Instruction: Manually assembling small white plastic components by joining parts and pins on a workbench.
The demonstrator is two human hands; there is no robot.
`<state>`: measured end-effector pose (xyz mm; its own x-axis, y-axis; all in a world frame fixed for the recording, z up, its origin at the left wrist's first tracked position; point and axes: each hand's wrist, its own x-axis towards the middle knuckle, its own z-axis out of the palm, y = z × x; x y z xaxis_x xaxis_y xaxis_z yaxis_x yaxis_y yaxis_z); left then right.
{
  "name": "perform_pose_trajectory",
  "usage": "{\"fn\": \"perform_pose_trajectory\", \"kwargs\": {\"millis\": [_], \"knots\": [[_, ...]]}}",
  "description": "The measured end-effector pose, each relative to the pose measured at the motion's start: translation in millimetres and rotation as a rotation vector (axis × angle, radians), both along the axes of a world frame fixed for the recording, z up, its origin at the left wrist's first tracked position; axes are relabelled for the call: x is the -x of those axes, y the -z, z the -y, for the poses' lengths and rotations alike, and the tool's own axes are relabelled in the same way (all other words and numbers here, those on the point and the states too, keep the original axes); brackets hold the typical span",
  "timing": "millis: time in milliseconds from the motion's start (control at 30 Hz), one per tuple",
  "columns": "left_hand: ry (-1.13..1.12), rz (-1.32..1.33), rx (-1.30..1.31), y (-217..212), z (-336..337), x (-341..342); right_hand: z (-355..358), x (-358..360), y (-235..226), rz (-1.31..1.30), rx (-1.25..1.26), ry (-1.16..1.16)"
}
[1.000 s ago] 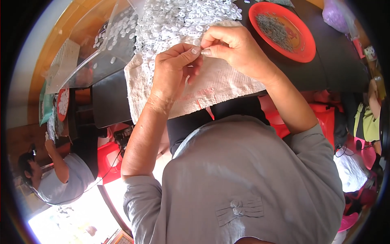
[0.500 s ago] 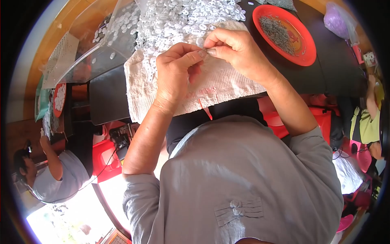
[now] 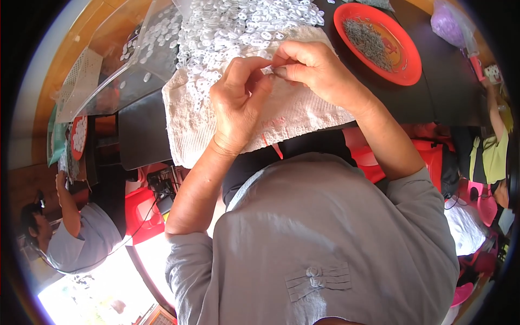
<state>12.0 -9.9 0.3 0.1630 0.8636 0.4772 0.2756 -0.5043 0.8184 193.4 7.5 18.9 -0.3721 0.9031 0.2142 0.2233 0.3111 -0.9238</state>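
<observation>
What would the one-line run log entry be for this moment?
left hand: pinching small white piece | right hand: fingertips meet left's | below: white towel, white ring pile | red plate right

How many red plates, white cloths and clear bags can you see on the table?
Red plates: 1, the red plate holding small dark metal bits
White cloths: 1, the white cloth under both hands
Clear bags: 1, the clear bag at the left, with some white rings inside
Total: 3
The loose white rings heaped on the cloth are too many to count.
</observation>
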Motion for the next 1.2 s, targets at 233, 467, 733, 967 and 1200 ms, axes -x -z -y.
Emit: {"fn": "perform_pose_trajectory", "kwargs": {"millis": [233, 467, 733, 967, 1200], "knots": [[0.006, -0.209, -0.133, 2.1, 1.3, 2.2, 1.4, -2.5, 0.3, 0.085, -0.012, -0.029], [0.046, 0.213, 0.510, -8.8, 2.4, 2.3, 3.4, -1.0, 4.8, 0.165, -0.198, 0.007], [0.083, 0.456, 0.752, -18.0, -3.3, 11.6, 6.2, -7.6, 0.0, 0.251, -0.387, 0.090], [0.292, 0.671, 0.889, -35.3, -11.1, 8.8, 0.4, 2.6, -19.3, -0.112, -0.143, 0.015], [0.181, 0.326, 0.623, -34.4, -21.2, 7.2, -12.7, 8.8, -40.3, -0.079, -0.166, 0.054]]}}
